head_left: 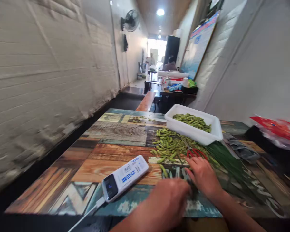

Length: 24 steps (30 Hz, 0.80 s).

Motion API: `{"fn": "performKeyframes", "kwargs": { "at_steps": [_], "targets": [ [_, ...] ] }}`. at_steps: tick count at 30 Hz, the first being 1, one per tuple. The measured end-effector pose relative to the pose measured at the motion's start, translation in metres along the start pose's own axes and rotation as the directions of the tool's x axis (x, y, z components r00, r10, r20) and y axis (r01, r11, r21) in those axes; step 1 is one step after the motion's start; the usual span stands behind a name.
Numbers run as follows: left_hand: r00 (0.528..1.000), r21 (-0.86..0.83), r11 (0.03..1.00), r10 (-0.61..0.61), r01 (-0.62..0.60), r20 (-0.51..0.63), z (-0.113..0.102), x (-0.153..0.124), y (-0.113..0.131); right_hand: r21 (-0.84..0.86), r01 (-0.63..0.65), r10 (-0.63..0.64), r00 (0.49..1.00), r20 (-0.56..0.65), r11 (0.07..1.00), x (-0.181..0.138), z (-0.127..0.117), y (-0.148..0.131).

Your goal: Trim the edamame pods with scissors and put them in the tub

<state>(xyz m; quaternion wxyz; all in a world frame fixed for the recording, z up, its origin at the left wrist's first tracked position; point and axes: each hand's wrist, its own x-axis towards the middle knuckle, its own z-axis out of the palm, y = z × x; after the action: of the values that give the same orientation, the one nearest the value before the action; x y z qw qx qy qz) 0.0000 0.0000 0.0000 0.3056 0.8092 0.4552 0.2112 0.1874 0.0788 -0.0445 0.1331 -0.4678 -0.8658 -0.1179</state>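
Just past my right hand [203,175] lies a pair of scissors with red handles [196,153], on the edge of a heap of green soybean pods [168,145]. The fingers of that hand are bent close together beside the handles; what they pinch is too small to make out. My left hand [170,199] is curled and smeared by motion, low over the near table edge, its fingertips turned towards my right hand. Whatever it holds is hidden. Behind the heap, a white plastic tub [193,129] contains more pods [192,121].
A white power bank [125,177] with a cable [87,214] lies on the wood-patterned table [87,161]. Grey cloth [241,148] and a red plastic bag [277,129] are at right. Beyond stand a bench [146,101], laden tables and people; a wall fan [130,21] hangs left.
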Motion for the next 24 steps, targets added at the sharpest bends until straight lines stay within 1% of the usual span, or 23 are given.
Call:
{"fn": "performKeyframes", "kwargs": {
  "at_steps": [2, 3, 5, 6, 8, 10, 12, 15, 16, 18, 20, 22, 23, 24],
  "targets": [
    [0.992, 0.262, 0.957, -0.110, 0.123, -0.064, -0.016, 0.036, 0.001, -0.026, -0.093, 0.094, 0.994, 0.057, 0.995, -0.001, -0.005, 0.019],
    [0.979, 0.338, 0.920, -0.173, 0.199, -0.107, -0.022, 0.054, -0.002, -0.034, -0.131, 0.133, 0.988, 0.083, 0.991, -0.001, -0.008, 0.026],
    [0.964, 0.429, 0.864, -0.223, 0.265, -0.147, -0.031, 0.088, -0.014, -0.039, -0.192, 0.196, 0.972, 0.129, 0.981, 0.001, -0.013, 0.037],
    [0.960, 0.462, 0.842, -0.225, 0.277, -0.164, -0.033, 0.103, -0.022, -0.040, -0.212, 0.216, 0.965, 0.146, 0.976, 0.004, -0.015, 0.040],
    [0.954, 0.479, 0.827, -0.224, 0.295, -0.201, -0.031, 0.127, -0.038, -0.050, -0.242, 0.247, 0.956, 0.157, 0.969, 0.012, -0.016, 0.045],
    [0.935, 0.498, 0.796, -0.244, 0.344, -0.255, -0.022, 0.141, -0.052, -0.073, -0.273, 0.282, 0.946, 0.162, 0.959, 0.024, -0.015, 0.048],
    [0.916, 0.516, 0.761, -0.273, 0.393, -0.295, -0.011, 0.147, -0.062, -0.084, -0.288, 0.299, 0.935, 0.193, 0.954, 0.037, -0.014, 0.050],
    [0.880, 0.524, 0.714, -0.312, 0.465, -0.357, 0.004, 0.147, -0.072, -0.074, -0.274, 0.284, 0.915, 0.288, 0.959, 0.057, -0.011, 0.051],
    [0.876, 0.520, 0.712, -0.312, 0.472, -0.368, 0.006, 0.145, -0.073, -0.068, -0.276, 0.283, 0.902, 0.326, 0.959, 0.063, -0.010, 0.050],
    [0.880, 0.511, 0.721, -0.325, 0.468, -0.348, 0.006, 0.140, -0.072, -0.049, -0.287, 0.284, 0.880, 0.381, 0.957, 0.070, -0.007, 0.051],
    [0.878, 0.496, 0.726, -0.379, 0.477, -0.291, 0.002, 0.136, -0.068, -0.013, -0.285, 0.269, 0.885, 0.381, 0.958, 0.072, -0.002, 0.054],
    [0.864, 0.485, 0.717, -0.437, 0.502, -0.248, -0.003, 0.135, -0.063, 0.066, -0.275, 0.239, 0.913, 0.330, 0.959, 0.069, 0.003, 0.060],
    [0.858, 0.485, 0.709, -0.453, 0.512, -0.243, -0.005, 0.135, -0.061, 0.136, -0.280, 0.229, 0.925, 0.302, 0.950, 0.067, 0.005, 0.064],
    [0.852, 0.487, 0.702, -0.462, 0.520, -0.245, -0.005, 0.136, -0.059, 0.241, -0.294, 0.222, 0.932, 0.287, 0.925, 0.065, 0.007, 0.068]
  ]
}}
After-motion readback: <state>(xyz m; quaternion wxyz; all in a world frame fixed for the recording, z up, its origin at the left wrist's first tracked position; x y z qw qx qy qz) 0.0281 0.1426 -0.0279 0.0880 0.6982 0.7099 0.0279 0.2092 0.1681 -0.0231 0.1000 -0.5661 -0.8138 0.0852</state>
